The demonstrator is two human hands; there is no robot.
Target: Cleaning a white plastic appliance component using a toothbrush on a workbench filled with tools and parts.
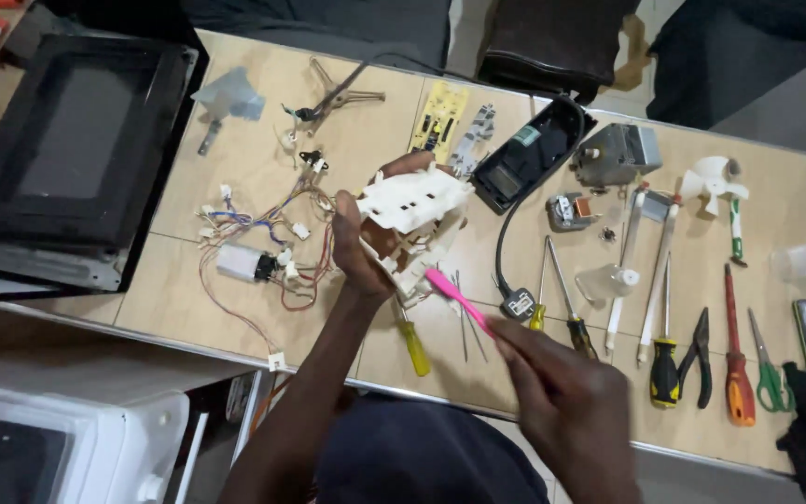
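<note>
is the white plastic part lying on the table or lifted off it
Lifted. The left hand grips the white plastic part above the table, while the right hand points a pink toothbrush at it.

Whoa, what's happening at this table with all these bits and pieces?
A person is holding a white plastic part with slots and clips up over the tan table in the left hand. The right hand holds a pink toothbrush, its head against the part's lower edge. Spread around are a bundle of thin wires with white plugs, a white plastic fan blade, a row of screwdrivers, pliers and scissors, and a black microwave door at the left.
</note>
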